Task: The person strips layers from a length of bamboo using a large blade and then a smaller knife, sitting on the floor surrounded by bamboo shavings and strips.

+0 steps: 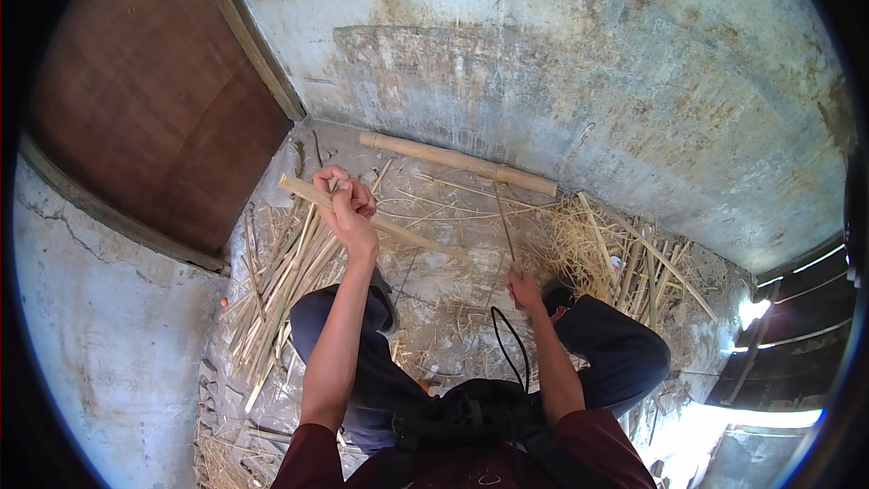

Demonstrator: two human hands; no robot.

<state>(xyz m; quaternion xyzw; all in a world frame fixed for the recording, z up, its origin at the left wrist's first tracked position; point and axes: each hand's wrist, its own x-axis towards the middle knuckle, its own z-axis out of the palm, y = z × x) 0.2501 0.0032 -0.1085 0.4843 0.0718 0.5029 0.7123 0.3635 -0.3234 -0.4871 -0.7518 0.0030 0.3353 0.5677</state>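
While the left hand (346, 208) is curled closed on a pale bamboo strip (407, 234), the right hand (522, 290) makes a fist round one end of a long, thin, dark tool (504, 222), probably a blade seen edge-on; its handle is hidden.

Best handling, as I judge it: left grip firm and well back from the cutting line, strip steady, light strokes along the grain, edge turned away from fingers and knees.

Strip is held up over the floor (434, 299), forward of the left knee. Long axis slants: one end up-left toward the brown door (163, 100), the other down-right toward the right hand, seemingly short of the tool. Tool points away from the body, wallward.

Farther out: loose strips (281, 281) at left, shavings (579, 244) at right, bamboo pole (457, 163) along the wall (561, 54).
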